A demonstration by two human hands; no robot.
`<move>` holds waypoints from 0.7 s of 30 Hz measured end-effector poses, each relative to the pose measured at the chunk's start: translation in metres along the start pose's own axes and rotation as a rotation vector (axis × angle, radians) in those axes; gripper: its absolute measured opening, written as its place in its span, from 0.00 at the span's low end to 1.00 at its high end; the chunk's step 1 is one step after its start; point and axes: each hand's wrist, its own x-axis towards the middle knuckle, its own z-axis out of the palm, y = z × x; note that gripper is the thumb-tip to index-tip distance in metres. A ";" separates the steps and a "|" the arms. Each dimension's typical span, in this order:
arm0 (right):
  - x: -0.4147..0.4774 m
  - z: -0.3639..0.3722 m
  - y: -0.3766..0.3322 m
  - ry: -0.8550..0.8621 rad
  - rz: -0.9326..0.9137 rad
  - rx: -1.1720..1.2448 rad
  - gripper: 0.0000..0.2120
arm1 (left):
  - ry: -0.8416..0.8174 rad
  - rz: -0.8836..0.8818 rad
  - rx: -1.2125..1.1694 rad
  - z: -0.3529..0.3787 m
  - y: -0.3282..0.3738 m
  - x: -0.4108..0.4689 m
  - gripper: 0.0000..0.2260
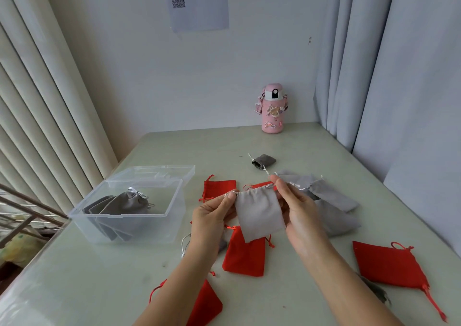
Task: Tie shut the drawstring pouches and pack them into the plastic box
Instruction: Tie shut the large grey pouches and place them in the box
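Observation:
A light grey drawstring pouch (259,213) hangs above the table between my hands. My left hand (214,216) pinches its silver cord at the left top corner. My right hand (296,208) pinches the cord at the right top corner. The pouch mouth is partly gathered. To the left stands the clear plastic box (172,216), lid open behind it, with several tied grey pouches (122,208) inside. Red pouches lie flat around my hands: one behind (220,187), one below the held pouch (245,254), one at the right (389,266), one under my left forearm (208,305).
More grey pouches (331,201) are piled to the right of my hands, and a small dark grey pouch (264,161) lies farther back. A pink water bottle (272,108) stands at the table's back edge by the wall. Curtains hang on both sides.

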 end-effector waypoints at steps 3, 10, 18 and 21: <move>0.002 -0.002 -0.003 0.037 -0.042 0.080 0.09 | -0.033 0.124 0.290 -0.002 0.005 -0.001 0.10; 0.016 -0.017 -0.011 0.070 0.039 0.268 0.11 | -0.094 0.121 0.405 -0.009 0.015 0.002 0.17; 0.022 -0.024 -0.020 0.113 0.154 0.647 0.15 | -0.058 -0.141 -0.244 -0.009 0.024 0.008 0.09; 0.024 -0.027 -0.027 0.080 0.123 0.681 0.11 | -0.095 -0.191 -0.385 -0.008 0.021 0.007 0.03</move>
